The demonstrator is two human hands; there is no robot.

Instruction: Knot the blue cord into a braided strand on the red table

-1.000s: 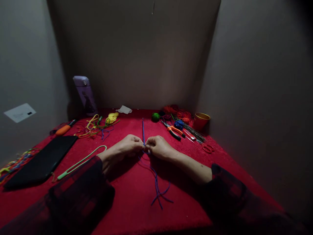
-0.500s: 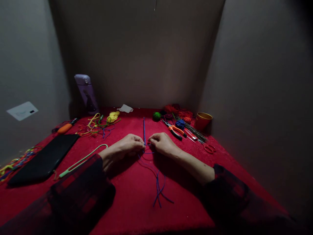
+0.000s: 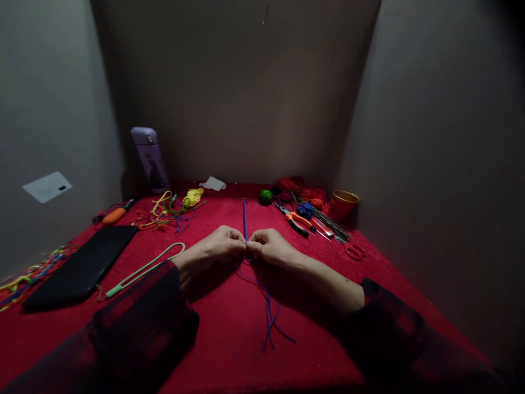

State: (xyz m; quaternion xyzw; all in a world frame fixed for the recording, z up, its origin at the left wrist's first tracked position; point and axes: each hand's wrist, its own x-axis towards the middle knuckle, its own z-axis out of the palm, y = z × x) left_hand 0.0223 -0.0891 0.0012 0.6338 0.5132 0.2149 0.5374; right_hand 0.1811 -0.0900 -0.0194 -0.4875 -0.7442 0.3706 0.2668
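Observation:
A blue-purple cord [image 3: 245, 216] runs straight back from the fingers across the red cloth. Its loose strands [image 3: 268, 312] trail toward me and cross near the front. My left hand [image 3: 225, 242] pinches the cord at the lower end of the straight part. Right beside it, fingertips meeting the left ones, my right hand [image 3: 270, 246] pinches the cord too. The exact spot between the fingertips is hidden.
To the left lie a black tablet-like slab [image 3: 82, 268], a light green loop strap [image 3: 143, 271] and coloured cords [image 3: 172, 210]; a purple bottle [image 3: 151, 158] stands behind. At right are pliers [image 3: 297, 220], red scissors [image 3: 355, 251], yarn balls [image 3: 266, 196] and a red cup [image 3: 343, 204].
My hands have come together, closing the gap between their fingertips. The short strands that showed between them are now mostly covered. The whole view has shifted slightly.

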